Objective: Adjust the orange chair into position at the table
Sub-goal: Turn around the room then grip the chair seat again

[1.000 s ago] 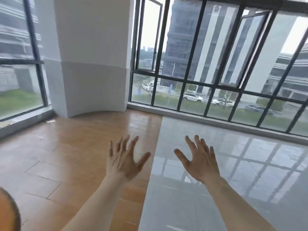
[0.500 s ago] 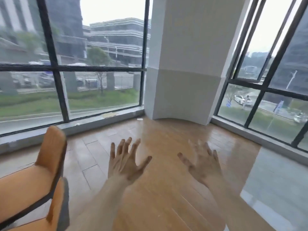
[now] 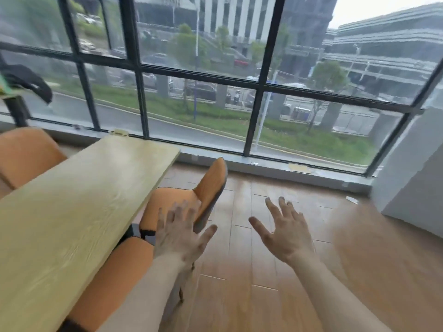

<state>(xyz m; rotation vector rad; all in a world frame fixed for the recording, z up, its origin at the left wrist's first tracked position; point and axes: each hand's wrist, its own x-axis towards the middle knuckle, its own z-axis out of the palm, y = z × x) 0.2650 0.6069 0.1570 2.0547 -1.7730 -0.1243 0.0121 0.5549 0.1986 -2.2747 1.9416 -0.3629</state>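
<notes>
A light wooden table (image 3: 72, 212) runs from the lower left toward the window. Along its right side stand two orange chairs: a farther one (image 3: 206, 188) with its backrest angled up to the right, and a nearer one (image 3: 115, 276) partly under the table edge and behind my left forearm. My left hand (image 3: 182, 236) is raised with fingers spread, in front of the farther chair's seat; whether it touches the chair I cannot tell. My right hand (image 3: 285, 233) is open over the bare floor, holding nothing.
A third orange chair (image 3: 26, 154) stands on the table's far left side. A dark garment (image 3: 26, 80) hangs at the upper left. Floor-to-ceiling windows (image 3: 239, 80) and a low sill lie ahead. A white pillar (image 3: 412, 176) is at right, with wood floor (image 3: 287, 295) between.
My view has swung left: the white pillar slid to the right edge, and the table and orange chairs came into view. Both hands stay raised and spread.
</notes>
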